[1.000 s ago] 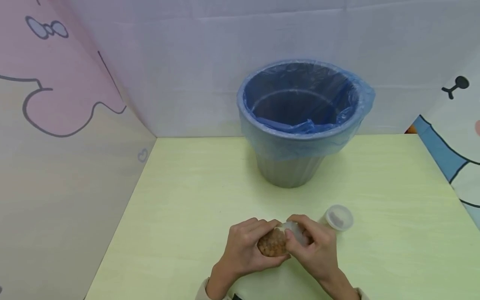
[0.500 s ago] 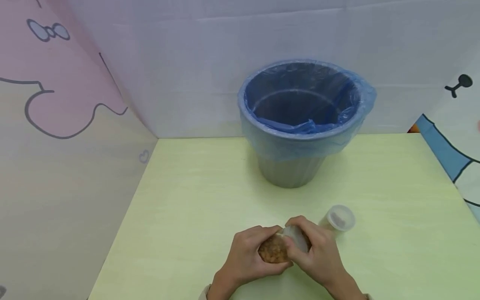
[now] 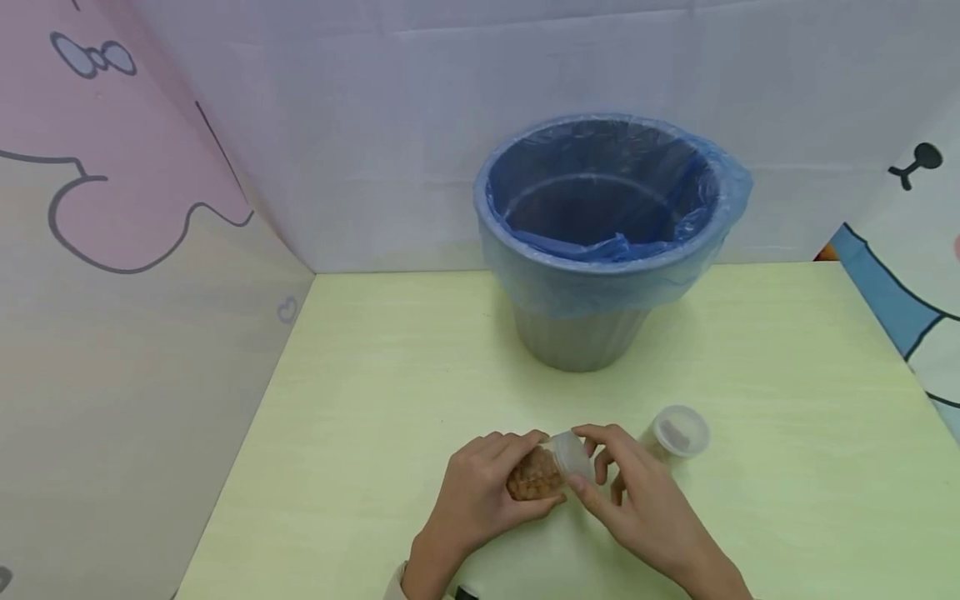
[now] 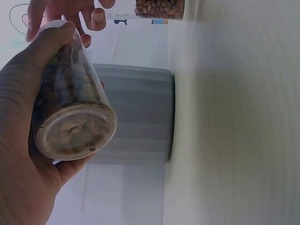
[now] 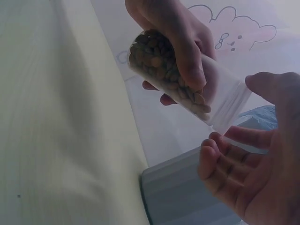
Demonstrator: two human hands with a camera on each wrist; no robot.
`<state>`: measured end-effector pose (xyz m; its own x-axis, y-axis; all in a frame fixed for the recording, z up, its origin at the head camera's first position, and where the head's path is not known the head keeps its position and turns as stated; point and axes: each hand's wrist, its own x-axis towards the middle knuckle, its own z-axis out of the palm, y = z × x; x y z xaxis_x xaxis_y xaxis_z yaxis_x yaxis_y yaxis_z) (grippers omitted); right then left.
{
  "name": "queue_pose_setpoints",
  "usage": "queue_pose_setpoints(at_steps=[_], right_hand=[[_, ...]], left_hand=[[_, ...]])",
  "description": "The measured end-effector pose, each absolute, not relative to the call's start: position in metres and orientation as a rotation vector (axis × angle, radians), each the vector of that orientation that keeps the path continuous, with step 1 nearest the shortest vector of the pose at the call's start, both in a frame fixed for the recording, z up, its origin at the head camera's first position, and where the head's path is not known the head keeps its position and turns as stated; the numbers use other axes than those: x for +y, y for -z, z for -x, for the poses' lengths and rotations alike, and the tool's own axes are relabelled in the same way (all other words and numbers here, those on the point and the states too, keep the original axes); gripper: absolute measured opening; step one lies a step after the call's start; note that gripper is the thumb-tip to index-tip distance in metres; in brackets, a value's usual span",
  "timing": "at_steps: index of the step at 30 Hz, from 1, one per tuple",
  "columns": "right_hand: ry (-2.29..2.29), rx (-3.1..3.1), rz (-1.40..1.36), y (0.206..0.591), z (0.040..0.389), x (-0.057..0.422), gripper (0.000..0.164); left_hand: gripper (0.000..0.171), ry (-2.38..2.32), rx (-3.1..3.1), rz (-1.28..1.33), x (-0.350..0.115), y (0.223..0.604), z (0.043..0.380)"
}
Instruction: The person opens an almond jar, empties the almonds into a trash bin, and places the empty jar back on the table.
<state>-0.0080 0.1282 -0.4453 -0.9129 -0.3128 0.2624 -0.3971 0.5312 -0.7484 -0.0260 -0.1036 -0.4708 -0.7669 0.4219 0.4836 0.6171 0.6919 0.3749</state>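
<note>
In the head view my left hand grips a clear plastic jar part filled with brown nut-like pieces, their exact kind unclear. The jar is tilted on its side, its translucent lid facing right. My right hand has thumb and index finger at opposite edges of that lid, pinching it lightly; the other fingers are bent, away from the jar. The lid sits on the jar's mouth. From the left wrist view, the jar's round base faces the camera. The right wrist view shows the pieces lying towards the base.
A second lidded jar stands upright just beyond my right hand, with brown pieces inside. Behind it is a grey bin with a blue liner. The pale yellow table meets printed cloth walls.
The right hand's grip on the lid has loosened, its fingers drawing back so more of the lid shows. Both hands and the jar have shifted slightly; the left hand keeps hold.
</note>
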Motion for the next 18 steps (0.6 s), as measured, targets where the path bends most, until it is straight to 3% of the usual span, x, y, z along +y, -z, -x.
queue_pose_setpoints(at_steps=[10,18], right_hand=[[-1.408,-2.601,-0.831,0.4443,0.0103,0.1317,0.064],[-1.382,-2.579,-0.819,0.4446,0.0114,0.1317,0.072]], left_hand=[[0.066,0.751,-2.522,0.851,-0.1087,0.4707,0.0283],[0.066,0.769,-2.54,0.857,-0.109,0.4704,0.0282]])
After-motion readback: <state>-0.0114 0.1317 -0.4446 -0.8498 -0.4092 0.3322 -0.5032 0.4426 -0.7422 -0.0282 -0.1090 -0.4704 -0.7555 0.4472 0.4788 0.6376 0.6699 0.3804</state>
